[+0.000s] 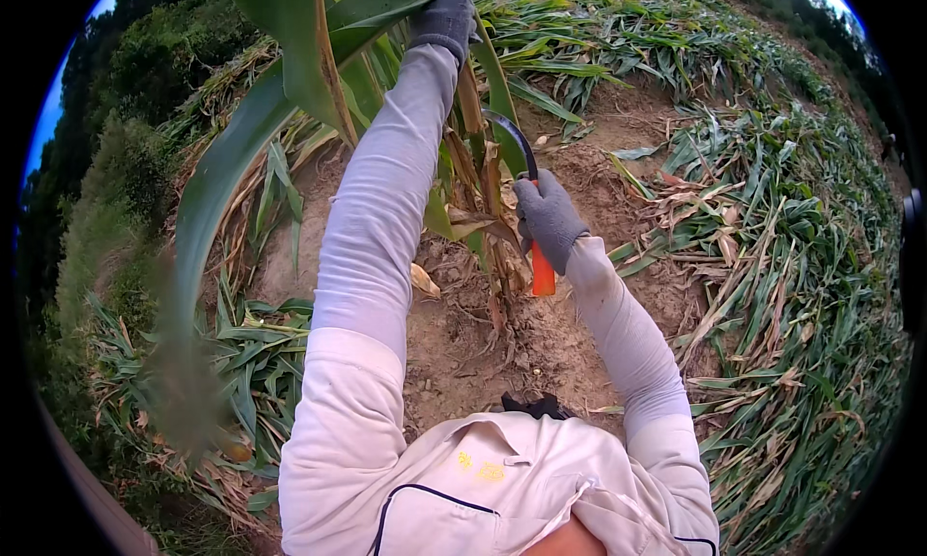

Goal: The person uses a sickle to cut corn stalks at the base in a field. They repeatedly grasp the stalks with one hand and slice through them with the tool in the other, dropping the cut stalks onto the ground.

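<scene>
My left hand (443,20), in a grey glove, reaches up to the standing corn stalks (469,96) at the top of the view; leaves partly cover it and its fingers cannot be made out well. My right hand (549,216), also gloved in grey, is closed around the orange handle of a sickle (543,272). The sickle's dark curved blade rises from that hand and arcs left, its tip beside the stalks below my left hand. Dry husks and leaves hang around the lower stalks, which stand in brown soil. Long green corn leaves (217,172) droop on the left.
Cut corn plants (768,266) lie in a thick band along the right and across the top. More cut leaves (253,346) lie at the lower left. Bare soil (471,368) shows around the stalk base. Dense bushes (123,187) border the left side. A pale husk (424,280) lies near my left sleeve.
</scene>
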### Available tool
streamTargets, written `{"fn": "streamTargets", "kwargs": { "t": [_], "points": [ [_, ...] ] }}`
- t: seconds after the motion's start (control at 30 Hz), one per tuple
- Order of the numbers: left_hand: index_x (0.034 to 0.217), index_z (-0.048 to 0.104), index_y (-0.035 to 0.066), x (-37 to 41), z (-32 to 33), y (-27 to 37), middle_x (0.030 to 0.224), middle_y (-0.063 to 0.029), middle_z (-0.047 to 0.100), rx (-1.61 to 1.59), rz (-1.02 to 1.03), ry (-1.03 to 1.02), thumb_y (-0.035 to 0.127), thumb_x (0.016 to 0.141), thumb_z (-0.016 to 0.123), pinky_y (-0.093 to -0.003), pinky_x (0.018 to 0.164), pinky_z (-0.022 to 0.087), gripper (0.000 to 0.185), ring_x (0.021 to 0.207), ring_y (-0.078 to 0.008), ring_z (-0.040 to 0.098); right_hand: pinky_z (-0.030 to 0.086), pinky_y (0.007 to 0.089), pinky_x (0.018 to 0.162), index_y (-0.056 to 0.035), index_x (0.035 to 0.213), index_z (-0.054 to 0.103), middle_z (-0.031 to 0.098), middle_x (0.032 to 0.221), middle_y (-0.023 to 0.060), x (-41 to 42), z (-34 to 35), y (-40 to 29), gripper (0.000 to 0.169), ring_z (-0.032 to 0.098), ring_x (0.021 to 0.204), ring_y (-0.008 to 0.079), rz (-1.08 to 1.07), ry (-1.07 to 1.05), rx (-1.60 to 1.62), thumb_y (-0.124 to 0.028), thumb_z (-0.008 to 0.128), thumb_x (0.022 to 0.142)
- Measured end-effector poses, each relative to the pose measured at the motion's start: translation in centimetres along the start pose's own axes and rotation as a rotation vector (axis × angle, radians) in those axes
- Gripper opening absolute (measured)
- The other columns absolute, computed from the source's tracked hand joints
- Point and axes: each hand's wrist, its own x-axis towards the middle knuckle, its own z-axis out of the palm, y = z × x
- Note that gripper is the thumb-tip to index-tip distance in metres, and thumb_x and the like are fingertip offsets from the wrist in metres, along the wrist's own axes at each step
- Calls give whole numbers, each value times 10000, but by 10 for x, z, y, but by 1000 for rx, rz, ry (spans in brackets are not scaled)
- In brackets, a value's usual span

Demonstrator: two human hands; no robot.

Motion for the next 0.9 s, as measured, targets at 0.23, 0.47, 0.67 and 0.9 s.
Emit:
{"fn": "streamTargets", "kwargs": {
  "t": [0.23, 0.47, 0.67, 0.9],
  "points": [
    [589, 420, 192, -9, 15, 4, 423, 57, 343, -204, 63, 5, 359, 862, 607, -255, 300, 257, 371, 302, -90, 325, 403, 294, 405, -73, 973, 445, 430, 648, 13, 29, 17, -23, 210, 426, 471, 116, 12, -32, 11, -266, 468, 894],
    [585, 413, 197, -9, 15, 9, 422, 58, 336, -261, 90, 24, 366, 865, 602, -256, 299, 250, 378, 302, -90, 315, 419, 320, 358, -21, 960, 452, 488, 654, 65, 4, 25, 18, 235, 494, 441, 156, -111, 48, 39, -245, 442, 890],
    [580, 407, 200, -22, 6, 5, 421, 60, 330, -284, 87, 27, 371, 866, 597, -257, 299, 245, 384, 301, -90, 307, 433, 318, 367, -18, 967, 442, 498, 691, 96, -5, 20, 4, 243, 513, 457, 175, 1, 32, -21, -250, 435, 894],
    [576, 400, 204, -22, -14, 12, 419, 61, 323, -288, 96, 44, 378, 868, 592, -258, 298, 238, 391, 301, -90, 298, 446, 340, 382, -9, 982, 457, 500, 703, 96, 11, 6, -20, 272, 513, 473, 192, 25, -119, -223, -261, 451, 877]
  ]
}}
